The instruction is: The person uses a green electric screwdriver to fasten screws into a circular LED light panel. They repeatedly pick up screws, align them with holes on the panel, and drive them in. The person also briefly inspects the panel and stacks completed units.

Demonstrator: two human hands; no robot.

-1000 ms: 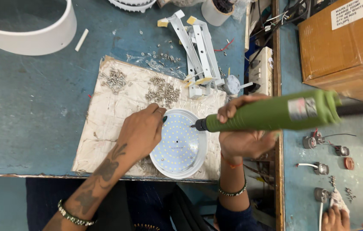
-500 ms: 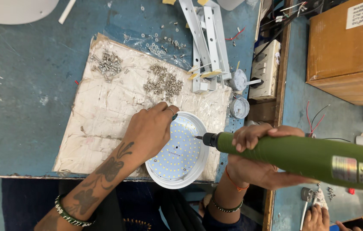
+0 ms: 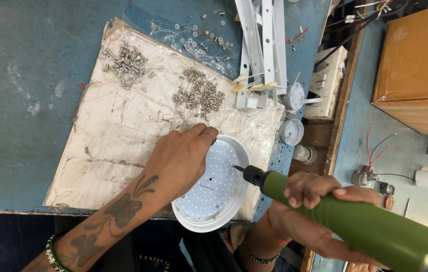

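Steadying round lamp (image 3: 209, 194), left hand (image 3: 181, 158), right hand (image 3: 319, 199) gripping driver (image 3: 375, 231)

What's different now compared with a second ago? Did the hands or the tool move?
The green electric screwdriver in the right hand swung from nearly level to slanting down-right, its tip staying at the round LED light panel. The left hand still rests on the panel. The screw piles lie unchanged.

The left hand (image 3: 183, 158) is wearing a finger ring; its forearm is showing dark floral tattoos and a green beaded bracelet. The right hand (image 3: 319, 201) is wearing an orange thread and a dark beaded bracelet.
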